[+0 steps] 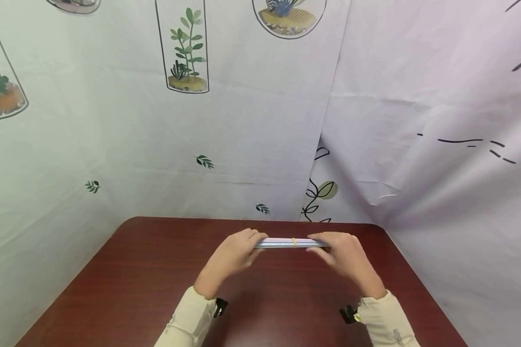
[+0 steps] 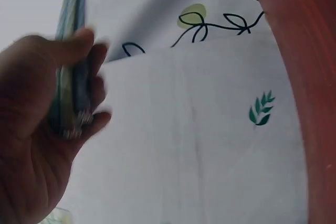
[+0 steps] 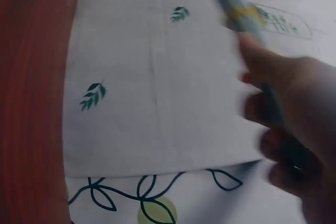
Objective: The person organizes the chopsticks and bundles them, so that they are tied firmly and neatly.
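A bundle of slim pastel sticks point(image 1: 280, 243), pink and pale blue in the head view, is held level above the table. Round its middle goes a yellow rubber band point(image 1: 294, 242). My left hand point(image 1: 238, 250) grips the left end, thumb and fingers curled about it. At the other end my right hand point(image 1: 347, 255) holds the bundle between thumb and fingers. In the left wrist view several stick ends point(image 2: 73, 127) show beside the palm. The right wrist view is blurred, with the band point(image 3: 244, 17) just beyond the thumb. What kind of sticks they are, I cannot tell.
A dark red-brown table point(image 1: 165, 270) lies beneath both hands. White cloth point(image 1: 260, 130) printed with plants and jars hangs behind it and along both sides. Dark straps point(image 1: 349, 314) show at the cuffs of the cream sleeves point(image 1: 384, 318).
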A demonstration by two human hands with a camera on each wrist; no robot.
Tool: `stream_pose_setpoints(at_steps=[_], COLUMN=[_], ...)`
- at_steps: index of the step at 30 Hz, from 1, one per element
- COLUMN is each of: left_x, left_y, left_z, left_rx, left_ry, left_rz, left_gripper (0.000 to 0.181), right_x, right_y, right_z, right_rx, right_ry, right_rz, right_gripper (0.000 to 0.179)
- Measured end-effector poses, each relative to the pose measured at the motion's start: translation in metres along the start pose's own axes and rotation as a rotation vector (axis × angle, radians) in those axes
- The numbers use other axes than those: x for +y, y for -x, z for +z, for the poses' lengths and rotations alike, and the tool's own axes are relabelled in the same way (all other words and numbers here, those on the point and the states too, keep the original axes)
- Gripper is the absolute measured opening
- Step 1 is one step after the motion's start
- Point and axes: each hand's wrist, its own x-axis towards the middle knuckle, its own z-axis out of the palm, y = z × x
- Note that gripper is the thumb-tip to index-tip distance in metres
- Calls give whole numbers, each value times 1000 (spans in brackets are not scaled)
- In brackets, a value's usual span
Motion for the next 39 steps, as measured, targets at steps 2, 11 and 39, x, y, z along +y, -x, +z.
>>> stream_pose_setpoints(at_steps=[2,11,39], left_x=[-6,-14,-65], left_y=[6,22,38], left_z=[1,15,89], left_rx=[-24,34,-196], left_ry=[224,764,731], left_rz=[1,-212,-725], left_gripper=[32,28,25], right_x=[5,21,70], right_y=[2,15,19], right_z=[-5,-1,112], right_rx=[-96,-237,-194], right_ry=[-191,-647,-808], right_rz=[58,269,619], right_gripper=[27,21,21])
